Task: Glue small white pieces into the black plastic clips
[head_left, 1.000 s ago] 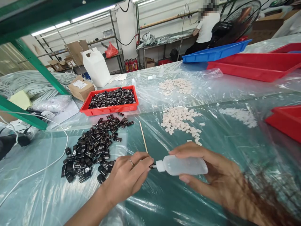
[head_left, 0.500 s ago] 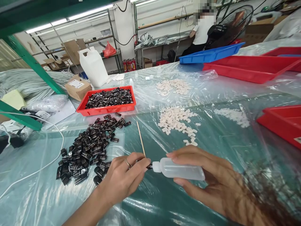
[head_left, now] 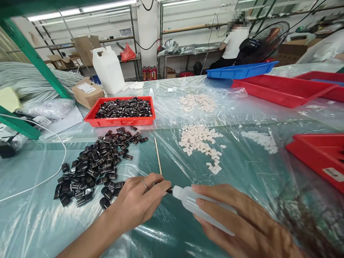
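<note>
My left hand (head_left: pixel 146 195) pinches a small black plastic piece (head_left: pixel 169 191), mostly covered by the fingers. In my right hand (head_left: pixel 228 211) lies a translucent white squeeze bottle (head_left: pixel 189 199), tipped sideways with its capped end against or just beside the black piece; I cannot tell if they touch. Left of my hands spreads a pile of black plastic pieces (head_left: pixel 94 166). A thin wooden stick (head_left: pixel 157 156) lies just beyond my left fingers. Farther out is a heap of small white pieces (head_left: pixel 197 138).
A red tray (head_left: pixel 119 123) full of black pieces stands at the back left, near a white jug (head_left: pixel 109 71) and a cardboard box (head_left: pixel 87 93). More red trays (head_left: pixel 285 91) and a blue tray (head_left: pixel 242 71) are at the right. A person (head_left: pixel 233 43) sits in the background.
My right hand has rolled over the bottle, whose base now points lower and toward me. The black piece stays pinched in my left hand. The view has shifted slightly.
</note>
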`<state>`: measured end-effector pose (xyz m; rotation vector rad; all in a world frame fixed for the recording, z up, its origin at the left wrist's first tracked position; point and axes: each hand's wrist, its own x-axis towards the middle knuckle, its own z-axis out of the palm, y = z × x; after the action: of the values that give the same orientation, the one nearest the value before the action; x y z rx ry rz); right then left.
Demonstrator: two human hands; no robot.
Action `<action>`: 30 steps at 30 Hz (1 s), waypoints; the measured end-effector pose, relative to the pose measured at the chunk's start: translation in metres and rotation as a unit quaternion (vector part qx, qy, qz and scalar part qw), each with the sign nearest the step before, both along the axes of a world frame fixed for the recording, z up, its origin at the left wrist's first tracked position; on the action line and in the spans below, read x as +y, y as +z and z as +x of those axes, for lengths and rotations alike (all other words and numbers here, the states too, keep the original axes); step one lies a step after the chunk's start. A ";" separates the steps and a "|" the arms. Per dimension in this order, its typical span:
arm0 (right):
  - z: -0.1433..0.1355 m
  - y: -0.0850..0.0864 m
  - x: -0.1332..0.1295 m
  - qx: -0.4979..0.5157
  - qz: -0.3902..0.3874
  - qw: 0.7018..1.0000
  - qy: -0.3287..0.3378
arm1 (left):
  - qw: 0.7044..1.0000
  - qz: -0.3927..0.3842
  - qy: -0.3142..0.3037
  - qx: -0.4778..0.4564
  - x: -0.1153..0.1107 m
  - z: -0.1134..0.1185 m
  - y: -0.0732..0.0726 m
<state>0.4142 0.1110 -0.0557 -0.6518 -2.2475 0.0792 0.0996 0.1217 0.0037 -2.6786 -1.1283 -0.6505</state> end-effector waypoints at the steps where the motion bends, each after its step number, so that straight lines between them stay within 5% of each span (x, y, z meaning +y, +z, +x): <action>1: 0.000 -0.002 -0.001 0.003 -0.010 1.000 0.001 | 1.000 0.002 -0.002 0.000 0.000 0.000 0.000; 6: -0.005 -0.001 -0.003 0.054 -0.040 0.998 -0.011 | 1.000 0.002 -0.003 -0.022 0.001 0.002 0.001; 11: -0.016 0.023 0.006 0.123 -0.149 0.981 0.011 | 1.000 -0.007 -0.007 -0.015 0.000 0.000 -0.002; 16: -0.023 0.033 0.023 0.291 -0.327 0.899 -0.002 | 0.994 -0.029 0.003 -0.108 -0.001 0.002 -0.007; 22: -0.025 0.023 0.038 0.368 -0.512 0.776 0.004 | 0.929 -0.217 0.040 -0.297 -0.007 0.006 -0.003; 30: -0.043 0.045 0.037 0.400 -0.580 0.709 0.001 | 0.854 -0.336 -0.016 -0.397 -0.002 0.007 -0.003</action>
<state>0.3713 0.1479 -0.0103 -0.9625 -1.1053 1.5561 0.1069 0.1197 0.0004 -3.0352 -1.7620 -1.7710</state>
